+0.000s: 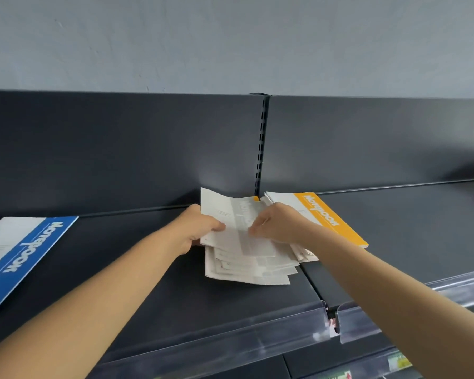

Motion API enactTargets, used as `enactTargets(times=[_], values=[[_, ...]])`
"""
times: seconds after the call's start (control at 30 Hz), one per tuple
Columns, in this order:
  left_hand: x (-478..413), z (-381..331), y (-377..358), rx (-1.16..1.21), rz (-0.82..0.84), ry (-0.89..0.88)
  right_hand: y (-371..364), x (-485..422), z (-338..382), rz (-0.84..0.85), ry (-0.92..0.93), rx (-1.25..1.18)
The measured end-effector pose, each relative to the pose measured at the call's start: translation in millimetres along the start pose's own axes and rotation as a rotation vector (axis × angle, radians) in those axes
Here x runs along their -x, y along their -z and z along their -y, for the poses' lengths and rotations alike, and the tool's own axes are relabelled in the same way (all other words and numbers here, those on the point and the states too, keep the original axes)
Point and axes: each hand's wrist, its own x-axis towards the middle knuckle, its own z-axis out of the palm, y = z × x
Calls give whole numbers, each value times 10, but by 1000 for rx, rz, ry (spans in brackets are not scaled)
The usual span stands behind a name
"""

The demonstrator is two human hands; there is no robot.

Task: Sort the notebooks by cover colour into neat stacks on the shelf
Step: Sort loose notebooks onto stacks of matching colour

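We look down along two bare arms reaching onto a dark shelf [162, 283] that has a dark back panel [121, 149] and a clear plastic price rail [230, 332] along its front edge. In the middle, just in front of a slotted upright [260, 149], lies a loose pile [246, 266] of notebooks, white backs up, their edges fanned and uneven. The left hand [200, 228] grips the left edge of the top notebook [225, 214], with the thumb pressed on its upper face; the other fingers are tucked beneath, so we cannot tell how they lie. The right hand [275, 224] comes in from the other side, fingers curled, thumb and forefinger apparently pinching the same notebook near its middle. The top notebook's far edge is lifted and bent off the pile, most likely so its hidden cover can be checked; a sliver of orange shows at its far corner. An orange notebook [329, 214] lies face up to the right, touching the pile and partly under it, probably the start of the orange stack. Well apart at the far left lies a blue notebook [30, 247], also face up, marking the blue side. We judge the sorting to be under way, with most of the pile not yet sorted.
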Motion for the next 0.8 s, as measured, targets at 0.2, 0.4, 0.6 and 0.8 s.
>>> enactTargets(times=[0.2, 0.4, 0.6, 0.8], values=[[95, -49, 361, 315, 9, 81, -35, -210, -72, -108, -47, -172], [119, -108, 525, 393, 75, 16, 22, -308, 12, 195, -210, -948], [162, -81, 425, 326, 156, 19, 54, -295, 59, 255, -119, -1180], [204, -32, 527, 323, -4, -320, -157, -262, 318, -126, 249, -1214]])
